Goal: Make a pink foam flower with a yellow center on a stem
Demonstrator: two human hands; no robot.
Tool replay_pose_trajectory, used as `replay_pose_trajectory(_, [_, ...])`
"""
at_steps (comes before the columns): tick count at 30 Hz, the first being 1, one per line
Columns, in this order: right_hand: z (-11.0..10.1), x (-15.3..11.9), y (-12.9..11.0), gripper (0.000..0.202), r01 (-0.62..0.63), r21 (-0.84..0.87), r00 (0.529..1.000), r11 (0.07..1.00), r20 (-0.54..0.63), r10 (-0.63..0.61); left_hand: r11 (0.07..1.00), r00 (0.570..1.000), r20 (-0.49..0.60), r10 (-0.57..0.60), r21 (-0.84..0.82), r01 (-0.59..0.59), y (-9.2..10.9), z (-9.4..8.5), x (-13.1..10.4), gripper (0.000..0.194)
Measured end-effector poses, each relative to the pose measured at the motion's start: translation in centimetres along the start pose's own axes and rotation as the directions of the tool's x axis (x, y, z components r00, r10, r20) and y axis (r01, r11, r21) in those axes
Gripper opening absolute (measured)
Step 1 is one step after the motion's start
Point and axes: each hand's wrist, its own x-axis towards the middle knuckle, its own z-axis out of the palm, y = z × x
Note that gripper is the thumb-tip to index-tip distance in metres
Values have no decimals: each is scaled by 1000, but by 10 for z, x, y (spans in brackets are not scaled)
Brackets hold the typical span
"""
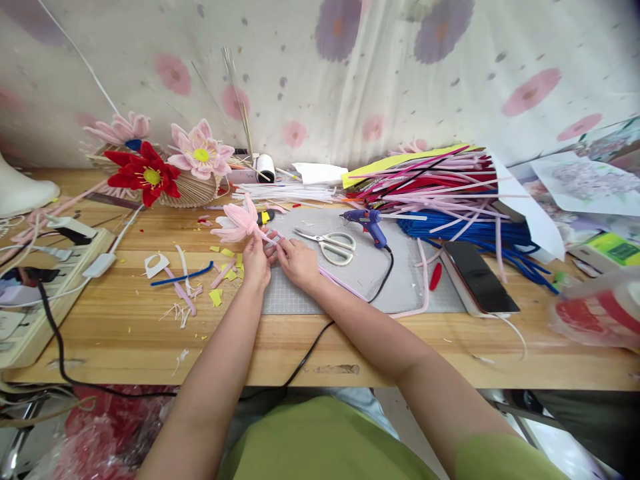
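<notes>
A pink pipe-cleaner flower (239,221) points to the left above the table. My left hand (257,261) is closed around its base, where the petals meet the stem. My right hand (297,260) pinches the pinkish stem just to the right of the left hand. From under the right hand a long lilac pipe cleaner (345,283) trails rightward across the grey cutting mat (300,303). White-handled scissors (336,247) lie on the mat, right of my hands. Behind them sits a blue glue gun (367,225) with a glue stick in its back.
Finished flowers, including a red one (147,175), stand at the back left. Bundles of pipe cleaners (440,187) fill the back right. A phone (480,277) lies right of the mat. Yellow scraps (216,297) are left of my hands; a power strip (55,300) lies far left.
</notes>
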Motion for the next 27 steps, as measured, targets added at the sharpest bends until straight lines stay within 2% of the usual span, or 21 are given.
replay_pose_trajectory(7, [-2,1,0,37,-29,6,999,1000,15,29,998,995,91,-44,-51,49,3,-5,2,39])
replay_pose_trajectory(20, [-4,0,-1,36,1,-36,1000,999,-13,-1,999,1000,10,23,-30,-23,-1,-3,3,30])
replay_pose_trajectory(24, [-13,2,-2,39,6,-42,999,999,-52,-9,999,999,8,34,-21,-34,0,-1,2,30])
replay_pose_trajectory(27, [-24,5,-5,31,-24,3,998,1000,-53,25,999,998,24,54,-1,-54,0,0,2,31])
